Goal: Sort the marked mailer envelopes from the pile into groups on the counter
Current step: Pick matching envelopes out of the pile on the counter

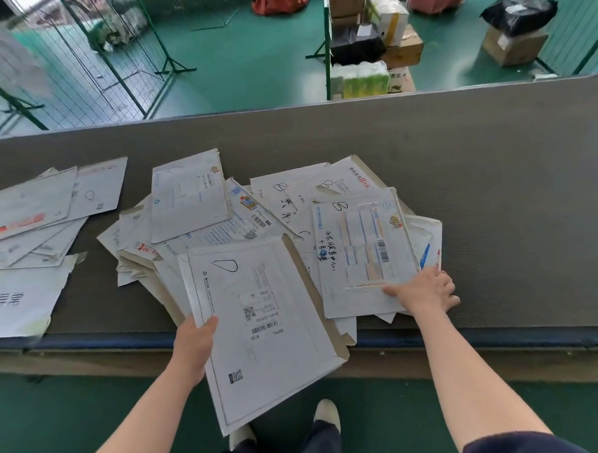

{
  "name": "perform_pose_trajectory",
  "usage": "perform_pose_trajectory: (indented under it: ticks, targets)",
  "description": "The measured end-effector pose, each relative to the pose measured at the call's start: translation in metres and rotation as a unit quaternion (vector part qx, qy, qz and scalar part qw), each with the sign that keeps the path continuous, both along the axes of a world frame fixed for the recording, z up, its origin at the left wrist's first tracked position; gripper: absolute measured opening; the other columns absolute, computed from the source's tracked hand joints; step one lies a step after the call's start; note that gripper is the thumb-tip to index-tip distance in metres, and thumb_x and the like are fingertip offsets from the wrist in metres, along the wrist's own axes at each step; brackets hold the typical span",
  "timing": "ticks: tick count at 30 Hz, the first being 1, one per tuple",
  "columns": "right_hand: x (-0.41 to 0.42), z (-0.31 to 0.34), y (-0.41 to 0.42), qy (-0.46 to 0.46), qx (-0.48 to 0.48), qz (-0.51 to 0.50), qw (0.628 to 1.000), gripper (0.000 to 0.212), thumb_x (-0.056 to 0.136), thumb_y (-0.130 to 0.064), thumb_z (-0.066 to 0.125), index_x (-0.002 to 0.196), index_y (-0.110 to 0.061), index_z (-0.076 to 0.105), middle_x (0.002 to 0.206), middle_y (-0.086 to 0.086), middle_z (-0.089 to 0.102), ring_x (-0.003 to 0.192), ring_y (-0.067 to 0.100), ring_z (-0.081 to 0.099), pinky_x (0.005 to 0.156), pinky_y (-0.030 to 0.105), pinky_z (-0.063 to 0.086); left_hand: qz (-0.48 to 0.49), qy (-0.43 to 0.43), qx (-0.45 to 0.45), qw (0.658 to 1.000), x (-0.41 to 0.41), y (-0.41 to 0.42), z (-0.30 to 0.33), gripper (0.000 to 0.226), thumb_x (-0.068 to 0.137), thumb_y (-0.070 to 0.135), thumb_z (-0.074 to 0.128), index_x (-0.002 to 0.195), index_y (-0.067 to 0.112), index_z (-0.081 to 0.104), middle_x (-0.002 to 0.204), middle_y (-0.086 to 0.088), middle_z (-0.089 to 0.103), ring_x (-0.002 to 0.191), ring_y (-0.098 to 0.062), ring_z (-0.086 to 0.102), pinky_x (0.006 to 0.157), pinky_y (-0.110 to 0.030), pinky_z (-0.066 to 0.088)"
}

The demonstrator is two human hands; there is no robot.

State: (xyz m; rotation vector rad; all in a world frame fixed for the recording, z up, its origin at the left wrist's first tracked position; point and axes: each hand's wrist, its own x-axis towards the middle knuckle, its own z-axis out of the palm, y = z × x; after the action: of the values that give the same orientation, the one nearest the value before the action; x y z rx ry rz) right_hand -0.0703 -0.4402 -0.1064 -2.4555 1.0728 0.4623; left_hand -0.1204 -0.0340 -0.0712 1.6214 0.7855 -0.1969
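Note:
A pile of white mailer envelopes (202,222) lies in the middle of the grey counter (498,187). My left hand (196,348) grips the left edge of a large envelope marked D (263,313), which juts over the counter's near edge. My right hand (425,291) rests on the lower right corner of an envelope marked B (361,253), thumb on top and fingers curled at its edge. Two more B-marked envelopes (292,198) lie fanned behind it. At the left sits a separate group of envelopes (34,221), one marked with an O.
The counter has a blue padded front edge (491,337). Beyond its far edge lies a green floor with wire cage panels (102,63) and stacked cardboard boxes (377,41). My shoes (327,412) show below the counter.

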Motion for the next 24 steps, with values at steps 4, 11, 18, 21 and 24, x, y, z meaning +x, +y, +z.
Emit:
perform_pose_trajectory:
  ticks: [4, 11, 18, 21, 24]
  targets:
    - [-0.007, 0.000, 0.005, -0.048, 0.014, -0.024, 0.998, 0.096, 0.071, -0.053, 0.088, 0.140, -0.008, 0.039, 0.142, 0.018, 0.046, 0.131, 0.037, 0.044, 0.107, 0.054, 0.037, -0.017, 0.004, 0.010, 1.000, 0.001, -0.009, -0.002, 0.033, 0.105, 0.007, 0.054, 0.138, 0.010, 0.056, 0.119, -0.009, 0.069, 0.112, -0.037, 0.065, 0.100, -0.055, 0.052]
    - [-0.024, 0.020, 0.033, -0.398, 0.241, -0.088, 0.881, 0.017, 0.095, -0.006, 0.068, 0.106, -0.012, 0.057, 0.106, -0.003, 0.064, 0.102, 0.017, 0.060, 0.081, 0.025, 0.053, -0.005, 0.023, 0.001, 1.000, 0.006, -0.014, -0.010, 0.035, 0.104, 0.009, 0.057, 0.139, 0.011, 0.056, 0.130, -0.017, 0.066, 0.112, -0.040, 0.065, 0.096, -0.055, 0.054]
    - [-0.015, 0.043, 0.065, -0.425, 0.515, -0.196, 0.718, 0.030, 0.093, -0.003, 0.071, 0.114, -0.024, 0.065, 0.113, -0.004, 0.073, 0.103, 0.013, 0.073, 0.085, 0.028, 0.061, 0.026, 0.030, -0.076, 0.996, 0.001, 0.000, -0.006, 0.033, 0.104, 0.004, 0.052, 0.137, 0.004, 0.056, 0.126, -0.020, 0.068, 0.111, -0.042, 0.066, 0.100, -0.062, 0.050]
    - [-0.019, 0.029, 0.086, -0.344, 0.530, -0.104, 0.768, 0.029, 0.092, -0.003, 0.072, 0.114, -0.023, 0.068, 0.115, 0.001, 0.075, 0.105, 0.018, 0.073, 0.083, 0.032, 0.062, 0.045, 0.023, -0.088, 0.995, -0.001, 0.013, -0.003, 0.030, 0.104, 0.000, 0.051, 0.133, 0.001, 0.058, 0.124, -0.023, 0.068, 0.110, -0.042, 0.066, 0.099, -0.060, 0.051]
    - [-0.021, 0.021, 0.111, -0.300, 0.531, -0.062, 0.790, 0.026, 0.092, -0.003, 0.073, 0.111, -0.020, 0.070, 0.109, 0.002, 0.077, 0.101, 0.024, 0.075, 0.084, 0.041, 0.063, 0.061, 0.010, -0.097, 0.993, -0.006, 0.031, 0.007, 0.027, 0.104, -0.002, 0.050, 0.127, 0.005, 0.061, 0.116, -0.018, 0.070, 0.101, -0.036, 0.068, 0.086, -0.048, 0.056]
